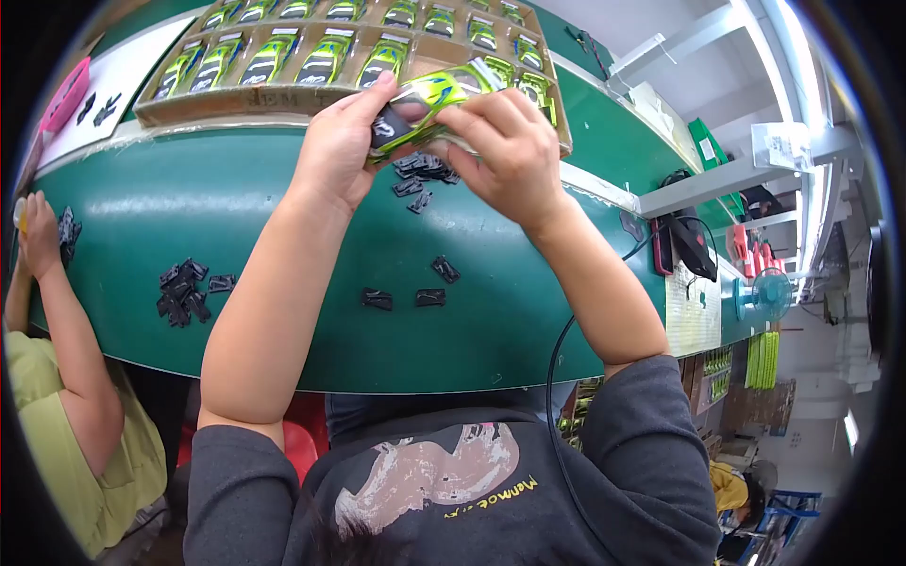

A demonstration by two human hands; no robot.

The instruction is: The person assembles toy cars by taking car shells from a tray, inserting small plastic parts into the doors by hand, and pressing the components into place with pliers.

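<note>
At the upper centre of the frame, the left hand (344, 137) grips the dark end of a green-and-black toy car shell (436, 91), and the right hand (510, 146) curls its fingers against the other side; what its fingertips pinch is hard to make out. A cardboard tray (255, 106) of similar shells spans the top; black parts (182, 300) lie at centre and left on the green table (491, 354).

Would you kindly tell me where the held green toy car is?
In the head view, the green toy car is upper centre, between the left hand and right hand, overlapping the cardboard tray.
</note>
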